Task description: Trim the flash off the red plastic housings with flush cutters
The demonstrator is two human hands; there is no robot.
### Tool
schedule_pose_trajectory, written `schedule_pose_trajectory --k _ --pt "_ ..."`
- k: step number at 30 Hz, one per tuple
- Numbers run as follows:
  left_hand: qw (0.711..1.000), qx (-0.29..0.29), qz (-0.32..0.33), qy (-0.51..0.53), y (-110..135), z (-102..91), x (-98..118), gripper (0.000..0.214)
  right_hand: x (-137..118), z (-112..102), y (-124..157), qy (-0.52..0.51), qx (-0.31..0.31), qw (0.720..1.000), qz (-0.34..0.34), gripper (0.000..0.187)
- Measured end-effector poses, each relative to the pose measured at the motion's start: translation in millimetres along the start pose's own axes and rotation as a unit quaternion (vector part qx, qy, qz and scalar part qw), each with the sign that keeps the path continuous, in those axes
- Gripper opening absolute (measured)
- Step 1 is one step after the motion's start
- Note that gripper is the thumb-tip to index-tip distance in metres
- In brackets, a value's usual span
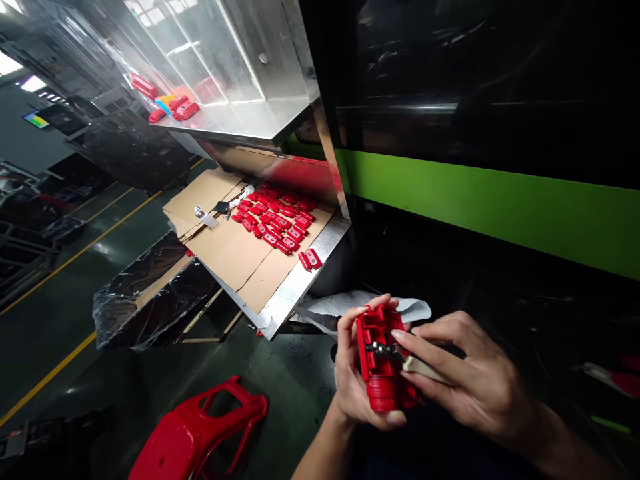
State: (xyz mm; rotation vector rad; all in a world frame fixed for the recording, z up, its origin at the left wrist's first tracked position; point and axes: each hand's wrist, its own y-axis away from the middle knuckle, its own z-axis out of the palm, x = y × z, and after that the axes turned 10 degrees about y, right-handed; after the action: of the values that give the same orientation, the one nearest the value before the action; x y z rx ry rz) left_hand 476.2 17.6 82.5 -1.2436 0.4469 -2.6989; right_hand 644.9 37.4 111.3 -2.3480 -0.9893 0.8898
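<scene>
My left hand (350, 373) is wrapped round a red plastic housing (383, 395), with its ribbed, hollow side turned up. In my right hand (475, 377) is a pair of pliers with a cream handle (424, 368). Their dark metal head (384, 350) reaches into the hollow of the housing; whether the jaws touch the plastic I cannot tell. My right fingertips are close against the housing's right edge. Beyond my hands, several red plastic parts (273, 220) with small labels lie grouped on a cardboard-covered metal table (297, 290).
A red plastic stool (170, 433) stands on the floor at lower left. Behind it is a bin lined with black plastic (115, 310). More red parts (185, 109) lie on the upper metal shelf (240, 119). A machine with a green band (475, 200) runs along the right.
</scene>
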Motion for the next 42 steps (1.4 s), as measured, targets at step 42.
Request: schedule_pose_trajectory --k 42 --pt "0.91 0.126 -0.158 0.361 -17.9 18.2 19.1 0.092 30.2 -28.2 -21.1 0.013 0.062 0.995 -0.073 0.04"
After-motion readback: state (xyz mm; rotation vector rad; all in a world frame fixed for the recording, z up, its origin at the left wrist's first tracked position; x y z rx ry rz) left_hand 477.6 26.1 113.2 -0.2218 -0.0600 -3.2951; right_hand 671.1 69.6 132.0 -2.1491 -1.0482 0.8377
